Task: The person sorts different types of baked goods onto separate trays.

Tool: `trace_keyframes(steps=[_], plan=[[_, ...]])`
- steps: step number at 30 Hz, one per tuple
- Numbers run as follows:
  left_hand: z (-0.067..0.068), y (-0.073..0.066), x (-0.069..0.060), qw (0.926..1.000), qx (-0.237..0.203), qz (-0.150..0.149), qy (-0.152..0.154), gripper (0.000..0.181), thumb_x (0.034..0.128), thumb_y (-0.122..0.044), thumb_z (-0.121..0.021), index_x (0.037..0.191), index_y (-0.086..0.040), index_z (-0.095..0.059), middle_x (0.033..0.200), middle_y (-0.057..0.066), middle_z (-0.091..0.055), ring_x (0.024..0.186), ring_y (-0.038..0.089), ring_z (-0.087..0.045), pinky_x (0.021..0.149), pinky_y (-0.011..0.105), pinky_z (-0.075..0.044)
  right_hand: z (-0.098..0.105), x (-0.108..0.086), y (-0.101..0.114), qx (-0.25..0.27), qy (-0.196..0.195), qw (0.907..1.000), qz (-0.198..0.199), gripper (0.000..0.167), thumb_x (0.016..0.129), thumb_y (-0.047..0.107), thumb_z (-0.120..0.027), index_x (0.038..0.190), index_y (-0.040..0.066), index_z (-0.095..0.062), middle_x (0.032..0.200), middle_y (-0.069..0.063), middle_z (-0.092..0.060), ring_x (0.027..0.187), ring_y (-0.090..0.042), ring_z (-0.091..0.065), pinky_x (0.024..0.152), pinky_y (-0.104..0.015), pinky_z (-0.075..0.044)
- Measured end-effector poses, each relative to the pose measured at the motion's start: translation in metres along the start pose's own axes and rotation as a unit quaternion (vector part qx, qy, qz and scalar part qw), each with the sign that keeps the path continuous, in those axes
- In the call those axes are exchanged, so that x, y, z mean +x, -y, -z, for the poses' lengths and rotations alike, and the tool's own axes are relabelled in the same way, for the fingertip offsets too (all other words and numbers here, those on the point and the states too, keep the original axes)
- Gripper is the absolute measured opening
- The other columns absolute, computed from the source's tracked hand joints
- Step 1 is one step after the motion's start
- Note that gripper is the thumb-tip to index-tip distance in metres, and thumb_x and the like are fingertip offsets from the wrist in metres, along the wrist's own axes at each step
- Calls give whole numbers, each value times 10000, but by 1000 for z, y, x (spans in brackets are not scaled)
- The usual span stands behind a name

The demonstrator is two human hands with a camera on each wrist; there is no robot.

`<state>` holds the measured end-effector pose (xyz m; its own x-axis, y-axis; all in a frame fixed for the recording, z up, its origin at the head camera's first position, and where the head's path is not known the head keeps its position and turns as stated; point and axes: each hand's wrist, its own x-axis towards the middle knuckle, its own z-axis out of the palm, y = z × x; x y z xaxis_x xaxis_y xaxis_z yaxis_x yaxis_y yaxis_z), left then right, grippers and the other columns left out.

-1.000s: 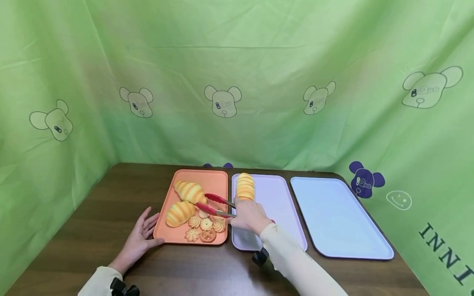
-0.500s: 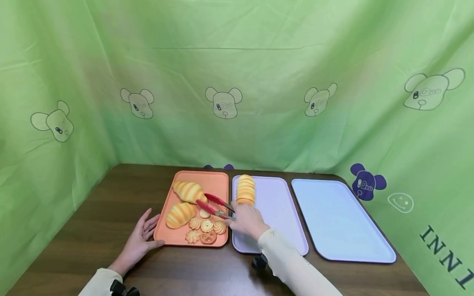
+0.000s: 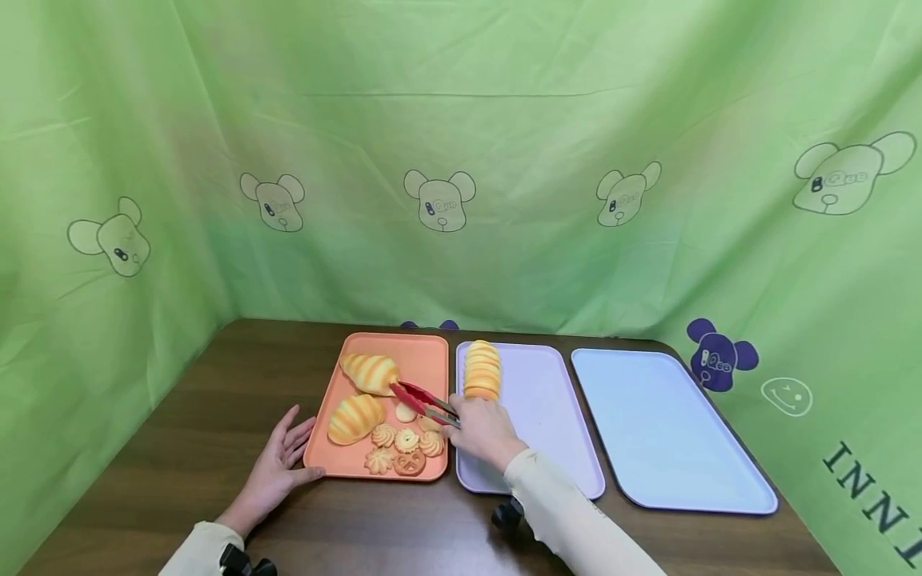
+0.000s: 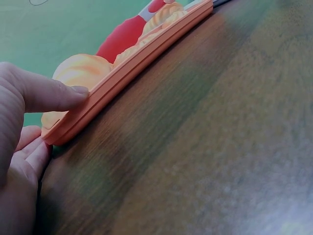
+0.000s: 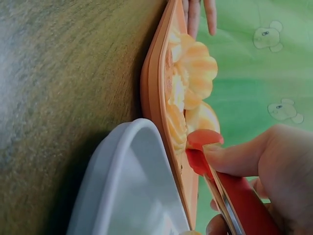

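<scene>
My right hand [image 3: 484, 428] grips red-and-silver tongs [image 3: 430, 406] above the purple tray. Their red tips meet the right end of the rear croissant [image 3: 369, 374]; whether they pinch it cannot be told. A second croissant [image 3: 355, 419] and several cookies [image 3: 406, 440] lie nearer on the orange tray [image 3: 414, 348]. At that tray's near-left corner is my left hand [image 3: 272, 468], its fingers straight along the left side. In the left wrist view, the thumb [image 4: 56, 95] presses the rim. A long ridged bread roll [image 3: 482, 370] lies on the purple tray [image 3: 533, 400], just beyond my right hand.
A pale blue tray [image 3: 670, 432] lies to the right of the purple one. All three trays stand side by side on a dark wooden table [image 3: 374, 528]. Green cloth [image 3: 461, 264] with bear-head prints hangs behind and at both sides.
The tongs' arms have come closer together at the end of the rear croissant. My left hand keeps its place at the orange tray's corner. The view has shifted slightly.
</scene>
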<state>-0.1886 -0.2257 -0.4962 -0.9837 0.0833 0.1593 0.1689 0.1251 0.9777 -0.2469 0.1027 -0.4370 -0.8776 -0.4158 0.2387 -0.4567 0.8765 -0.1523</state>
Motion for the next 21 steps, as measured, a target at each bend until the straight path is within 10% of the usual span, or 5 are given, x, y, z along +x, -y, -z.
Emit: trace_keyframes(steps=[7,13,21], plan=[[0,2,-1,10000,-47,-49,58,1084,759,186,-738,1559,53,-18,1507,376,-295,1375,425,-317,937,100,-405,1,-2,-3,95,20,10000,-6,289,831,325,-783,831,153,-551,645,-1,-506,599,-213,-515,477,-422,-441],[0,3,-1,9998,7,-183,14,1077,743,187,-746,1550,74,-42,1485,393,-314,1274,75,-453,937,93,-409,1,-5,-7,128,65,9999,-68,277,841,341,-780,868,160,-572,685,-3,-545,625,-225,-549,502,-432,-466],[0,-1,1,9999,-69,-91,28,1089,756,203,-727,1557,58,-3,1504,378,-298,1372,477,-280,939,97,-400,5,-8,-14,27,-59,9999,-111,266,831,309,-785,920,142,-599,698,-29,-582,636,-261,-578,527,-459,-482]])
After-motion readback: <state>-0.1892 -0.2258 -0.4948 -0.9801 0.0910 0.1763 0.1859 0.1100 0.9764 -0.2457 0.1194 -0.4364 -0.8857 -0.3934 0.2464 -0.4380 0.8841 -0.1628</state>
